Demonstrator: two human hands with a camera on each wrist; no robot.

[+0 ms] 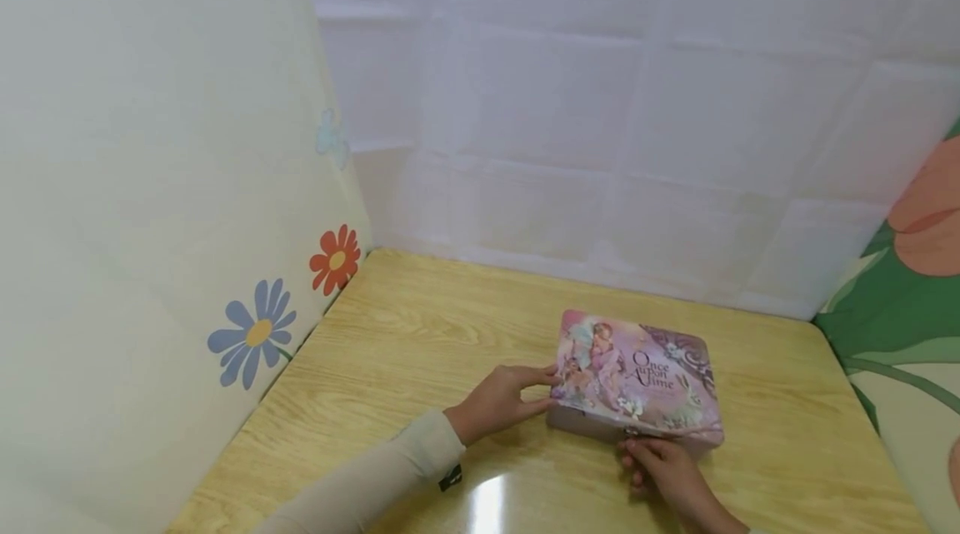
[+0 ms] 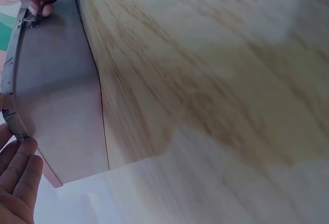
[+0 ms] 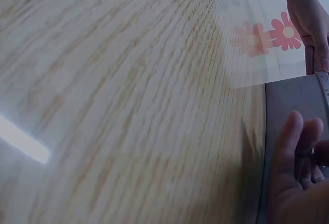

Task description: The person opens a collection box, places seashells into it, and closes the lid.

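A pink and purple box (image 1: pixel 637 376) with a fairy picture and the words "Once Upon A Time" on its lid rests on the table, its lid down. At the lid's left end, my left hand (image 1: pixel 501 402) touches the edge with extended fingers and thumb. My right hand (image 1: pixel 667 471) is at the middle of the front side, thumb and forefinger pinching the small metal latch (image 2: pixel 34 23) just under the lid's rim. In the right wrist view, the other fingers (image 3: pixel 289 136) curl loosely before the box's plain side, and the thumb partly hides the latch.
The wood-grain table (image 1: pixel 420 326) extends left of and behind the box. A white sheet (image 1: pixel 562 142) hangs at the back. Flowered cloths stand on the left (image 1: pixel 150 184) and on the right (image 1: pixel 900 351). Light glares on the table's front.
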